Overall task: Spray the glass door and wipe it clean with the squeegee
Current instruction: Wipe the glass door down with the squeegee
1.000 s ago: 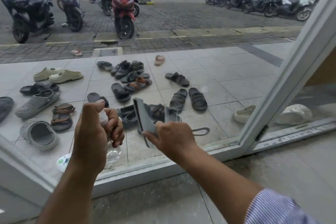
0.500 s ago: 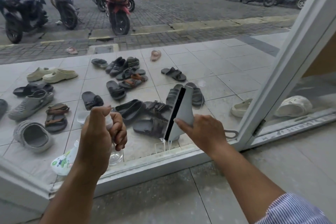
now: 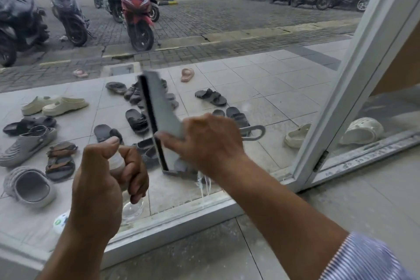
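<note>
Behind glass door [image 3: 272, 36], tiled porch [image 3: 268, 79], sandals [image 3: 211, 97], motorbikes [image 3: 136, 11].

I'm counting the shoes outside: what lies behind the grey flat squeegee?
Beyond the clear glass door, dark sandals lie on pale floor tiles, showing at both sides of the grey squeegee. Whatever sits directly behind its blade is covered, so uncountable.

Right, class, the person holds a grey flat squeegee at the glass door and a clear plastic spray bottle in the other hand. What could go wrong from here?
1. White drips run down the glass door below the grey flat squeegee; they may pool on the white bottom frame or dry into streaks.
2. The right hand holds the squeegee steeply tilted, so one end might lift and miss a strip.
</note>
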`<action>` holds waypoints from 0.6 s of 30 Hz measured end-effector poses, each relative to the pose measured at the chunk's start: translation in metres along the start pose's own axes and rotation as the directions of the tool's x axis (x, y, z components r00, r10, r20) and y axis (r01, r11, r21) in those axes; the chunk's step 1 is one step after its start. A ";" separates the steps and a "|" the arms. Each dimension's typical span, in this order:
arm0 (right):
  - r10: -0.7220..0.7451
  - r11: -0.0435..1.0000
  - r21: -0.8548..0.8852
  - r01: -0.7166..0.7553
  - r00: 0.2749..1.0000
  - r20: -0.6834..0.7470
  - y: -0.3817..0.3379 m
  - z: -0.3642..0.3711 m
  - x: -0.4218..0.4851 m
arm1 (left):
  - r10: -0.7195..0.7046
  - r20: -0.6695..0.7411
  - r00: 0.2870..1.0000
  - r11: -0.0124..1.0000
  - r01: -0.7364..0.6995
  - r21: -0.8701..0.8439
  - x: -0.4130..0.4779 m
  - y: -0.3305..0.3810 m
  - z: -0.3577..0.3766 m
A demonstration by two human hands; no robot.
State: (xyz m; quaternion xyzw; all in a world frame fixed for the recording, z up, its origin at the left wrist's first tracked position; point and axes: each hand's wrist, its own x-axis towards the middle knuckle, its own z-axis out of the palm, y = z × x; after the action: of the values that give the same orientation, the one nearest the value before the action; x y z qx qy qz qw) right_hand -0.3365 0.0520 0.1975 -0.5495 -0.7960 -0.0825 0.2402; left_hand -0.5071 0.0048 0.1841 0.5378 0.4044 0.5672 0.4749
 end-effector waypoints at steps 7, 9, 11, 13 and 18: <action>0.462 0.881 0.146 -0.451 0.885 -0.054 0.082 -0.016 -0.041 | 0.046 -0.027 0.999 0.999 -0.046 0.007 -0.002 -0.004 0.023; 0.468 0.877 0.158 -0.454 0.882 -0.061 0.079 -0.016 -0.043 | 0.057 -0.068 0.996 0.998 -0.054 0.041 -0.003 -0.006 0.027; 0.481 0.862 0.224 -0.455 0.873 -0.078 0.073 -0.017 -0.041 | 0.055 -0.100 0.993 0.997 -0.049 0.066 -0.004 -0.007 0.027; 0.460 0.862 0.288 -0.417 0.883 -0.095 0.062 -0.023 -0.036 | 0.056 -0.113 0.992 0.995 -0.046 0.084 -0.004 -0.007 0.023; 0.225 0.964 0.115 -0.241 0.965 0.131 0.002 -0.026 -0.027 | 0.113 -0.157 0.981 0.991 -0.100 0.092 -0.004 0.006 -0.004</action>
State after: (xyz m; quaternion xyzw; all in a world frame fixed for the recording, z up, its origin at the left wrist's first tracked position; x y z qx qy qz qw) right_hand -0.3194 0.0205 0.2069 -0.6265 -0.7420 0.0303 0.2366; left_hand -0.5120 -0.0005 0.1887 0.5302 0.4357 0.6162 0.3864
